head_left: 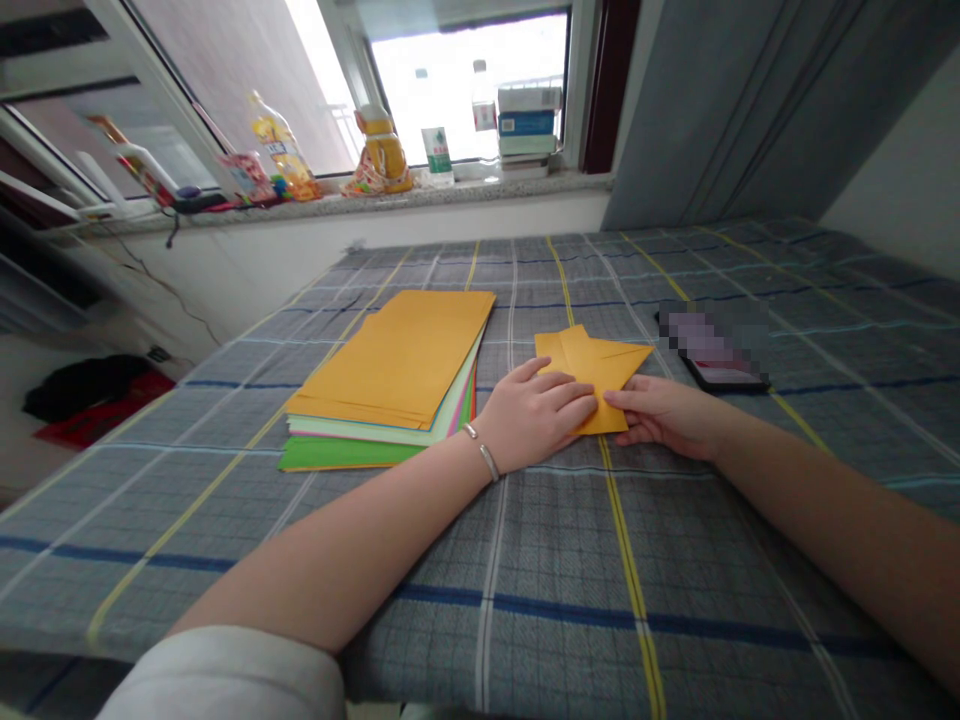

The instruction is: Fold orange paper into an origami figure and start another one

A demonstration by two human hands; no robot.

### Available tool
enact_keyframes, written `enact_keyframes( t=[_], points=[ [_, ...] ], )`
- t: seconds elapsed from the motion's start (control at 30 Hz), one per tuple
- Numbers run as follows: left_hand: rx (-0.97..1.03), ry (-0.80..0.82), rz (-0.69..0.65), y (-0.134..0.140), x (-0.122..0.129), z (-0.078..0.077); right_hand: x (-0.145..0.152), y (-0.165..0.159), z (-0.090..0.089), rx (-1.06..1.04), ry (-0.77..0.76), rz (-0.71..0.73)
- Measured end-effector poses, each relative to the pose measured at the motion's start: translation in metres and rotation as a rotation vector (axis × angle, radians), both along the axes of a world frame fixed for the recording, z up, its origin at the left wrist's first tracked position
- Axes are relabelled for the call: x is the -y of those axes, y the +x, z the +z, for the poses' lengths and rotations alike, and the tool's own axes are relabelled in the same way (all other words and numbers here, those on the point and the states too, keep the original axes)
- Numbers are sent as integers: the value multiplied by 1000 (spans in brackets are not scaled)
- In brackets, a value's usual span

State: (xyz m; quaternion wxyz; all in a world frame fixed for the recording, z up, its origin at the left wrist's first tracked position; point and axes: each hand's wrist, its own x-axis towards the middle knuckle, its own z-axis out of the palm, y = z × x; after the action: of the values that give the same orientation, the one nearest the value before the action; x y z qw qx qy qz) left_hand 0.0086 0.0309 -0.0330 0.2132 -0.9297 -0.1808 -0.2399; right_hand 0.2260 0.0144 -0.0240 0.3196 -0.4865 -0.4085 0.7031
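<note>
At the bottom left of the frame a white sleeve (225, 675) covers the upper part of the left arm, which runs up toward the middle of the picture over a grey plaid cloth (570, 600) with blue and yellow lines. A thin silver bracelet (487, 455) sits on that wrist. Just above it, the left hand (536, 415) lies palm down with its fingers stretched out flat and together, pressing on the near left part of a folded orange paper (600, 365). The right arm comes in from the lower right, and the right hand (667, 412) lies flat beside the left one, its fingers extended and its fingertips on the near edge of the same paper, almost touching those of the left hand. Neither hand grips anything; both only press down. The folded paper lies just right of the centre of the frame, on the cloth, with pointed flaps at its far side.

To the left of the hands, near but apart from the folded paper, lies a stack of coloured sheets (390, 375), orange on top with green and pink edges showing beneath. To the right, a phone (712, 350) lies on the cloth, its screen blurred. Farther back, across the top of the frame, a windowsill (450, 192) holds bottles (281, 150) and small boxes (529, 120). A grey curtain (712, 100) hangs at the upper right.
</note>
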Motion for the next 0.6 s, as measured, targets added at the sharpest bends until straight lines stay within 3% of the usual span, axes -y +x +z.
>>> enact_keyframes(
  t=[0.13,0.37,0.6],
  points=[
    [-7,-3,28,-2,1,3,-1,-1,1,-7,-13,-23],
    [33,-41,23,-13,-7,2,-11,8,-1,-45,-44,-321],
    [52,-70,36,-17,-11,2,-12,10,3,-42,-92,-299]
  ],
)
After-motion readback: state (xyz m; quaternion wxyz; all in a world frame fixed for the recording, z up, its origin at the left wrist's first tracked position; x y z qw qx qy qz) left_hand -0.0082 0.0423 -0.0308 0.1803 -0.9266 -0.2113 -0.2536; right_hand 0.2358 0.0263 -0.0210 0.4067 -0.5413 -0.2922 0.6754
